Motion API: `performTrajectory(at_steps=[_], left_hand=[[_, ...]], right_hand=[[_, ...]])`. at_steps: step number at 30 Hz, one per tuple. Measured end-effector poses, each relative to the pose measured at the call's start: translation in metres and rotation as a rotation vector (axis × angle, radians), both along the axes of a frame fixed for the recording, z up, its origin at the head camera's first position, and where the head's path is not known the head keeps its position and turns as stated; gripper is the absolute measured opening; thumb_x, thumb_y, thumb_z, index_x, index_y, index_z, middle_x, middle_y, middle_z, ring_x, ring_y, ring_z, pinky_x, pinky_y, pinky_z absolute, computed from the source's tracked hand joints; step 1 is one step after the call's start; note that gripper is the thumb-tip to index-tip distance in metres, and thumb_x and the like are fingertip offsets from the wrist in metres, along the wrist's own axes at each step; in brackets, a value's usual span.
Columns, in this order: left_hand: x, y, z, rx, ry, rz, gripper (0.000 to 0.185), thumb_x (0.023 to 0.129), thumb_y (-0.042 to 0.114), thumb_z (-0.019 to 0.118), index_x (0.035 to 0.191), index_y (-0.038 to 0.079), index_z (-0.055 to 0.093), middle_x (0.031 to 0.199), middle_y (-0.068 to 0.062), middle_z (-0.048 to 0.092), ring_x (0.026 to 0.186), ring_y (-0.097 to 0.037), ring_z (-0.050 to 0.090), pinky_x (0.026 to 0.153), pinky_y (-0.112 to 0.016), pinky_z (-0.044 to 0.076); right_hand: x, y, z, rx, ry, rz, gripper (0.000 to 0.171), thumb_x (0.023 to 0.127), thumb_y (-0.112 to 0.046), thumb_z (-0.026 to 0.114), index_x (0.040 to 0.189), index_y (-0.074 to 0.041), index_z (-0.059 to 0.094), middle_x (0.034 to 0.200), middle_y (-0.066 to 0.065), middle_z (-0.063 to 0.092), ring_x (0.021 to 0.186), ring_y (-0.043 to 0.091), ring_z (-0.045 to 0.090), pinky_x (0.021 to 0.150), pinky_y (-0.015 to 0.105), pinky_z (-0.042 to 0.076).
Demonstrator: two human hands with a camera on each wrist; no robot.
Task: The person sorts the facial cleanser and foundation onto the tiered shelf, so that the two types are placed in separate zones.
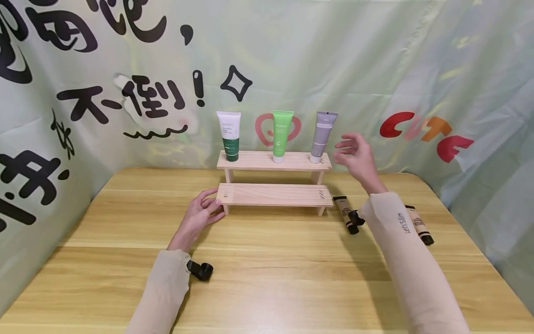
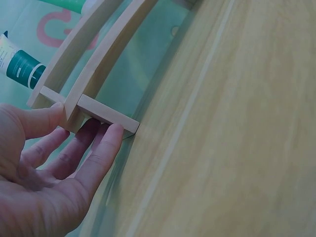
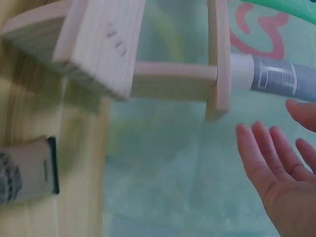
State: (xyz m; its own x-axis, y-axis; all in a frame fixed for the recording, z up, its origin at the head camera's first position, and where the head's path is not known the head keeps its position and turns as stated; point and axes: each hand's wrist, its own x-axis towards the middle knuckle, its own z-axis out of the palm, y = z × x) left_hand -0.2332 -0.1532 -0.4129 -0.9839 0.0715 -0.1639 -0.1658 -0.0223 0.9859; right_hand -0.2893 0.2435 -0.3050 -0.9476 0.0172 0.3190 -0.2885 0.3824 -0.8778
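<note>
A two-tier wooden display stand (image 1: 273, 195) stands on the table. My left hand (image 1: 198, 217) holds its lower step at the left end, the thumb on the board's edge and the fingers (image 2: 101, 158) at the leg beneath. On the upper step stand three squeeze tubes: a white and dark green tube (image 1: 230, 137) at left, a bright green tube (image 1: 282, 135) in the middle and a greyish purple tube (image 1: 322, 137), slightly tilted, at right. Just right of the purple tube my right hand (image 1: 358, 158) is raised with relaxed fingers, holding nothing; a gap shows between them in the right wrist view.
Two beige tubes with black caps lie on the table to the right: one tube (image 1: 344, 211) close by the stand's right leg, another tube (image 1: 418, 223) beyond the right sleeve. A printed cloth backdrop (image 1: 354, 55) hangs behind the wooden table (image 1: 267, 278).
</note>
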Motion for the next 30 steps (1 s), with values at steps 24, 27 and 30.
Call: performTrajectory(at_steps=[24,27,30], left_hand=[[-0.001,-0.002,0.0,0.008,0.003,-0.008,0.049,0.108,0.003,0.045,0.156,0.005,0.035,0.14,-0.028,0.05,0.125,-0.036,0.053,0.094,-0.033,0.057],[-0.001,-0.002,0.001,0.007,-0.003,-0.005,0.049,0.108,0.004,0.045,0.156,0.005,0.035,0.14,-0.027,0.05,0.125,-0.035,0.053,0.094,-0.032,0.057],[0.0,-0.001,0.001,0.006,-0.007,-0.003,0.049,0.108,0.004,0.045,0.156,0.006,0.035,0.14,-0.026,0.05,0.125,-0.035,0.053,0.095,-0.032,0.057]], right_hand=[[0.035,0.048,-0.045,0.167,-0.294,0.039,0.052,0.098,0.005,0.06,0.144,0.014,0.037,0.13,0.035,0.051,0.096,0.019,0.06,0.078,0.03,0.063],[0.039,0.051,-0.051,0.182,-0.312,0.047,0.052,0.098,0.007,0.059,0.144,0.015,0.036,0.129,0.036,0.051,0.102,0.03,0.059,0.076,0.03,0.063],[0.043,0.053,-0.057,0.186,-0.32,0.063,0.052,0.098,0.008,0.058,0.143,0.016,0.035,0.127,0.037,0.051,0.106,0.037,0.058,0.075,0.029,0.063]])
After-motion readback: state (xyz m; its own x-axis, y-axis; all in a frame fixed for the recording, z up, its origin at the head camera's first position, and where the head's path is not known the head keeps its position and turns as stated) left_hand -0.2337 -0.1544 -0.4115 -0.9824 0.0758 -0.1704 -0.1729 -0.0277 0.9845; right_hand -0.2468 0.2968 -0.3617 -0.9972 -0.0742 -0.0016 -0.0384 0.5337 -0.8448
